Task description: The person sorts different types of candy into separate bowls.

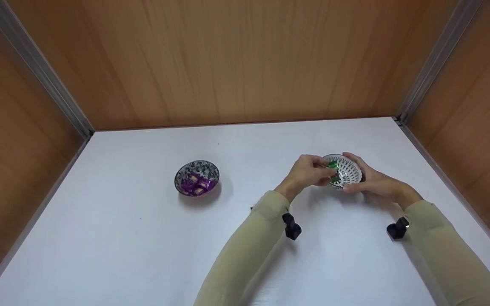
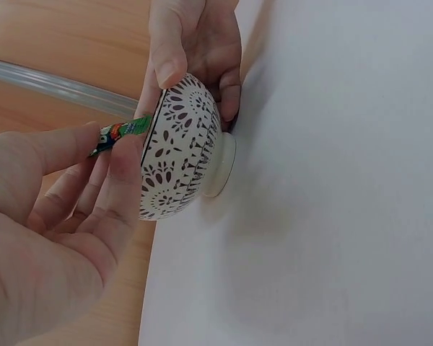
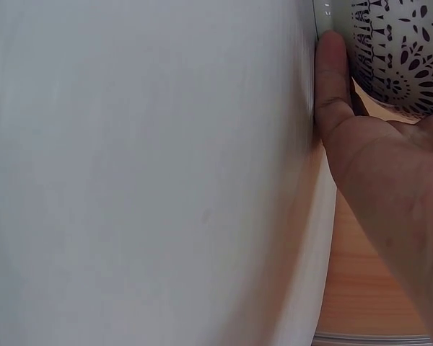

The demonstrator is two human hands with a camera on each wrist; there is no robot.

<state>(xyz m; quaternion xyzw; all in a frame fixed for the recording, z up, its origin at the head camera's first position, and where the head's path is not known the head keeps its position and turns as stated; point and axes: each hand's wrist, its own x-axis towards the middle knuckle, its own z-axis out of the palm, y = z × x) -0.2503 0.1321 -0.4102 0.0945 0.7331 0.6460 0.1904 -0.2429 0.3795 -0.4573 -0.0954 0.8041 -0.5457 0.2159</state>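
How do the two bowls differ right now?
The left bowl holds purple wrapped pieces; the right bowl holds green ones. The left bowl stands untouched; the right hand grips the right bowl. Inside, the left bowl shows floral print, the right bowl short dashes. Both are round.

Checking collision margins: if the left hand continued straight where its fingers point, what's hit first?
Probably the white patterned bowl, held by the right hand. The green packet pinched in the left hand would lead; rim or inside first, depth leaves unclear.
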